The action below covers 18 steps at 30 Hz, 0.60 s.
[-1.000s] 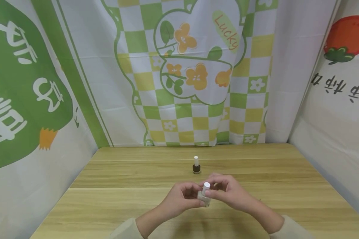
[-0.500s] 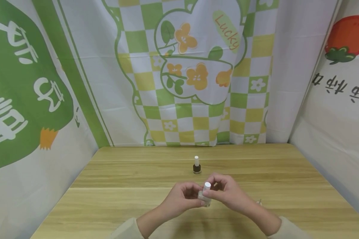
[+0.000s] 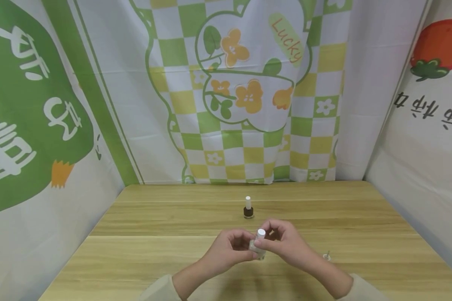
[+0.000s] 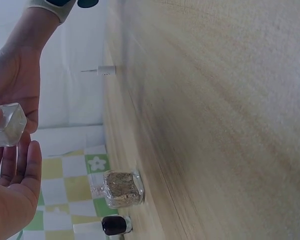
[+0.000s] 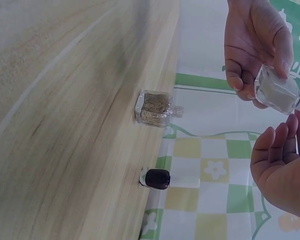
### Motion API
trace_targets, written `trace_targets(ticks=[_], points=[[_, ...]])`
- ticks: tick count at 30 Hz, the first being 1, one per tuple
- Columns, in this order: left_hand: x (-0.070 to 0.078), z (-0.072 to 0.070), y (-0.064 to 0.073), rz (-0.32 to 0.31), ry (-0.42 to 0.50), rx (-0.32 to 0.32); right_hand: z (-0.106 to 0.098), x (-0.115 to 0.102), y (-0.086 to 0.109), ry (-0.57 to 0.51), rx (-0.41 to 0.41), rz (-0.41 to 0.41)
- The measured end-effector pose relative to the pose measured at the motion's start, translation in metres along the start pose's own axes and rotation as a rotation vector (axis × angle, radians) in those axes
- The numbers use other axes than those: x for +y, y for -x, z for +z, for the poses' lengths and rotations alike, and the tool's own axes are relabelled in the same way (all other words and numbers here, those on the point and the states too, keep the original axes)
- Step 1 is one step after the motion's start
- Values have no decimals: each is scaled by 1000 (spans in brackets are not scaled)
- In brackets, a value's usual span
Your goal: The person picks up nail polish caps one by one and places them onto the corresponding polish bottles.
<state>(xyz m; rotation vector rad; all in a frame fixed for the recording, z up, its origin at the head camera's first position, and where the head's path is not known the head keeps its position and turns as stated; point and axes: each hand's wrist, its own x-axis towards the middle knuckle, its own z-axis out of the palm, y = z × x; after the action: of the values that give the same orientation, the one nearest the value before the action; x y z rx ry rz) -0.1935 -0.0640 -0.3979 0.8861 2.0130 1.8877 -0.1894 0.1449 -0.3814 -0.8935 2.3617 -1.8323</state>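
Note:
Both hands meet over the near middle of the table around a clear square nail polish bottle (image 3: pixel 257 249) with pale contents and a white cap (image 3: pixel 261 234). My left hand (image 3: pixel 226 250) grips the glass body between thumb and fingers. My right hand (image 3: pixel 286 242) pinches the white cap, its thumb on the near side. In the right wrist view, the pale bottle (image 5: pixel 277 90) is tilted between the hands. A glitter-filled bottle (image 5: pixel 157 108) without a cap stands on the table, hidden in the head view. Farther back is a dark nail polish bottle (image 3: pixel 248 212) with a white cap.
A loose white cap (image 3: pixel 327 256) stands brush-up beside the right forearm; the left wrist view shows the same brush cap (image 4: pixel 106 70) more plainly. The wooden table (image 3: pixel 154 217) ends at a checkered curtain (image 3: pixel 245 154), with printed cloth on both sides.
The right fingers have shifted slightly on the white cap, and the right forearm has moved a little, showing more of the loose brush cap. The left hand keeps its hold on the bottle.

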Motion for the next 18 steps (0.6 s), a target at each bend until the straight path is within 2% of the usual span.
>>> trace_targets(ticks=[7,18], points=[[3,-3,0,-7,-25,18,0,-2,-4,26,13,-14],[9,-8,0,-21,2,62,0,-9,-12,84,48,-31]])
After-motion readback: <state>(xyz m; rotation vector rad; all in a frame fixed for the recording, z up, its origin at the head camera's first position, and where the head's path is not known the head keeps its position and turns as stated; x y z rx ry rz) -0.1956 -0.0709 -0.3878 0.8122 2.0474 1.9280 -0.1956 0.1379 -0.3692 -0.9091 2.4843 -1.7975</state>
